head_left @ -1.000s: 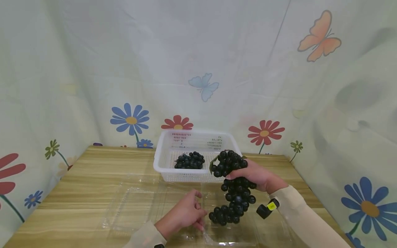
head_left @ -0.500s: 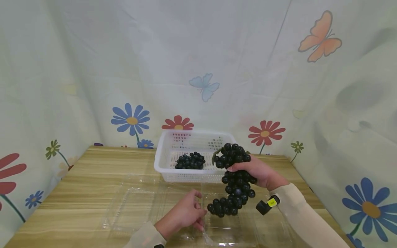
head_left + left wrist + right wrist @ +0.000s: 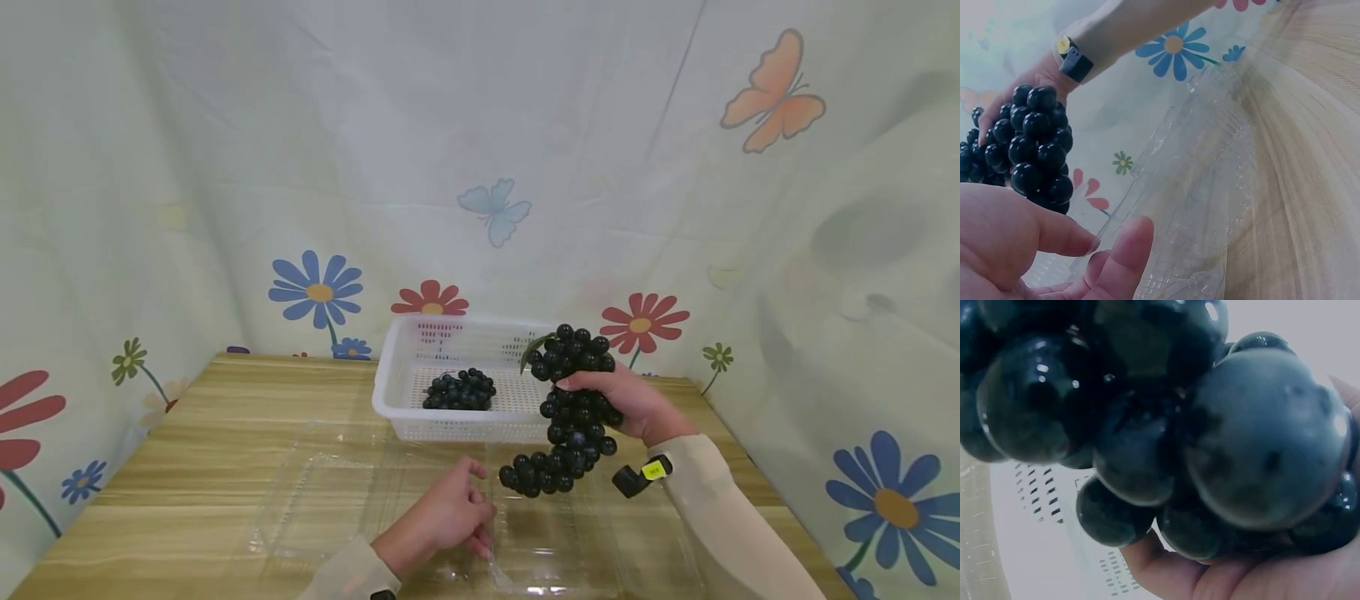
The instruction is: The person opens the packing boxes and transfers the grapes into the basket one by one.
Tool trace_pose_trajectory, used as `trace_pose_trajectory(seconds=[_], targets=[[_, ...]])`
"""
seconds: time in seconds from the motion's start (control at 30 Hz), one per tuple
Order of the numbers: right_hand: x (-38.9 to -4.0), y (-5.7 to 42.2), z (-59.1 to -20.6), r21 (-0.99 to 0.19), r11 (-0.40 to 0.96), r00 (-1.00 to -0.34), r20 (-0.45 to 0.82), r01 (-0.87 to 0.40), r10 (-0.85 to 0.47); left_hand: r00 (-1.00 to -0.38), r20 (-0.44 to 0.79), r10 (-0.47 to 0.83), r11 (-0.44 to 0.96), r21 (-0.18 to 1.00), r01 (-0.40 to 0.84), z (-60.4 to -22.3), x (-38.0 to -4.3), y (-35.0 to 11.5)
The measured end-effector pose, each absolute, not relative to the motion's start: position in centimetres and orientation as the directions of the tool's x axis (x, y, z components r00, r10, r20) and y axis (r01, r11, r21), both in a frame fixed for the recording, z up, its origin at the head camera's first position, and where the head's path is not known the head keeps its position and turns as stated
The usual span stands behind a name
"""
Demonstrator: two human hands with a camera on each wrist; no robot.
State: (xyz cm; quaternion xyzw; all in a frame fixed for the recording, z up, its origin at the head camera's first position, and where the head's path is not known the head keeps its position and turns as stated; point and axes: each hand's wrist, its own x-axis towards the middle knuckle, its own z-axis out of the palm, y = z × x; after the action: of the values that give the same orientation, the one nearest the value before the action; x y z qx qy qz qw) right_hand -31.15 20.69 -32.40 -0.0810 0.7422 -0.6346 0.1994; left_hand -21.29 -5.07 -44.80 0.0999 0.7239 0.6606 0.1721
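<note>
My right hand [image 3: 628, 402] grips a long bunch of black grapes [image 3: 573, 454] around its upper part, with a green leaf showing at the top. The lower end curves leftward above a clear plastic clamshell box [image 3: 558, 575], which lies unfolded on the table. At the box's middle edge, my left hand [image 3: 444, 515] pinches the thin plastic between thumb and finger. The left wrist view shows that hand [image 3: 1110, 256] close up, with the raised clear wall [image 3: 1175, 181] beyond it. Large grapes [image 3: 1266, 437] fill most of the right wrist view and hide part of the right hand [image 3: 1272, 575].
Behind the box stands a white perforated basket [image 3: 457, 427] with a smaller bunch of dark grapes [image 3: 459, 390] inside. The other half of the clear box [image 3: 322, 500] spreads left over the wooden table [image 3: 172, 492]. A flower-printed curtain [image 3: 360, 125] encloses the table's back and sides.
My right hand has lifted the grape bunch upward, so its lower end hangs higher over the box. The left hand has stayed at the box's edge.
</note>
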Motion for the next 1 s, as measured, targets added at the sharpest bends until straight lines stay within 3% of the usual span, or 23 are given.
trace_pose_trajectory(seconds=[1.0], targets=[[-34.4, 20.3, -29.3, -0.981, 0.111, -0.939, -0.183, 0.157, -0.290, -0.920, -0.112, 0.375, 0.134, 0.989, -0.066, -45.1, -21.6, -5.2]])
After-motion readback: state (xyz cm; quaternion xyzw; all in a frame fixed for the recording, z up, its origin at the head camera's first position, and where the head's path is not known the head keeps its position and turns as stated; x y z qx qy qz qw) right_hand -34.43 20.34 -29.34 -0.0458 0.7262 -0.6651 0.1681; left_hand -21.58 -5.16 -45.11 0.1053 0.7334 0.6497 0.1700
